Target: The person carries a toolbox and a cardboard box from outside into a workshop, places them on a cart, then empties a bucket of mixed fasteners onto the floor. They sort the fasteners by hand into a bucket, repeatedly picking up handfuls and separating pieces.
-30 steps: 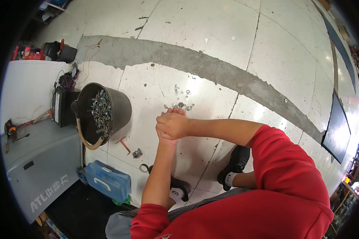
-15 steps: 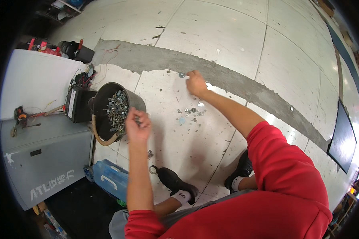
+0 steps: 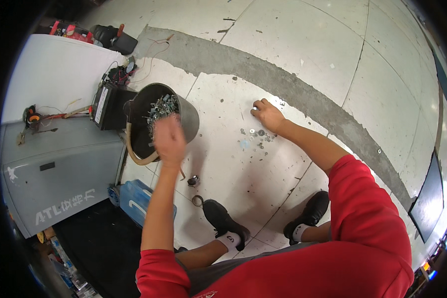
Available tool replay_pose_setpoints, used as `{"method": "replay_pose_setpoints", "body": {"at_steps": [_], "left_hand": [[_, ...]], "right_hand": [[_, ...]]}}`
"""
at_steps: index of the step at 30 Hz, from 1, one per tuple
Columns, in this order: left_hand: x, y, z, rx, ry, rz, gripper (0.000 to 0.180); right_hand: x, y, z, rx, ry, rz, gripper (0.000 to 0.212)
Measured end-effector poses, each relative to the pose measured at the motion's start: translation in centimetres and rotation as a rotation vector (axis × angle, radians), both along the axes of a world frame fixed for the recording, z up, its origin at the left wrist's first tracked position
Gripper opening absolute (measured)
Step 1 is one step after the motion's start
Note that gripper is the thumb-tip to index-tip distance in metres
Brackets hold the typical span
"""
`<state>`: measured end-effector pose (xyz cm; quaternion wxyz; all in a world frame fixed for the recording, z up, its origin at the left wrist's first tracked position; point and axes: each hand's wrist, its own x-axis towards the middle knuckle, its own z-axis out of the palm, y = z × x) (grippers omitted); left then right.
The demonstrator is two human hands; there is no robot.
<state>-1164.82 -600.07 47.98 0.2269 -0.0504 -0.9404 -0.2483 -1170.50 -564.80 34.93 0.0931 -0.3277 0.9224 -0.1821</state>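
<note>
My right hand (image 3: pixel 269 116) is low over the floor, fingertips pinched on a small metal washer, only its edge showing. Close to that hand lies a loose scatter of washers and nuts (image 3: pixel 261 133), with a pale blue patch (image 3: pixel 245 144) beside them. A dark bucket (image 3: pixel 189 121) stands to the left, holding a heap of mixed bolts and nuts (image 3: pixel 160 108). Over the bucket's near side is my left hand (image 3: pixel 169 141), smeared by motion; its fingers cannot be made out, and it hides part of the heap.
Left of the bucket are a black box-shaped battery (image 3: pixel 115 105) and a grey cabinet (image 3: pixel 59 174). A blue plastic case (image 3: pixel 139 201) lies nearer me. A tape roll (image 3: pixel 197 200) and a small metal part (image 3: pixel 193 181) lie by my left shoe (image 3: pixel 223 221).
The washer by my right fingertips has left the floor, and that hand has drawn back toward the scattered pieces. My left hand has moved further over the bucket opening. The view has shifted.
</note>
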Motion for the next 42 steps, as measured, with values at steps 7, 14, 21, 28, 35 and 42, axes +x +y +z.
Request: {"method": "replay_pose_setpoints", "body": {"at_steps": [7,14,21,28,35,42], "left_hand": [[7.5,7.0,-10.5,-0.208,-0.416,0.08,0.025],[6.4,-2.5,-16.0,-0.318,-0.603,0.051,0.016],[13.7,1.4,17.5,0.005,-0.598,0.005,0.011],[-10.1,43.2,65.2,0.214,-0.48,-0.115,0.02],[-5.1,47.9,79.4,0.362,-0.702,-0.214,0.032],[9.8,96.7,73.6,0.244,-0.646,-0.235,0.013]], "right_hand": [[3.3,0.4,3.6,0.185,-0.158,-0.254,0.027],[3.9,-7.2,2.3,0.293,-0.364,-0.434,0.03],[10.5,-12.6,46.2,-0.638,-0.707,-0.659,0.026],[-18.1,14.2,101.0,-0.842,-0.436,-0.422,0.029],[-2.7,33.8,99.7,0.394,-0.504,-0.529,0.069],[14.9,77.0,90.9,0.119,-0.402,-0.481,0.037]]}}
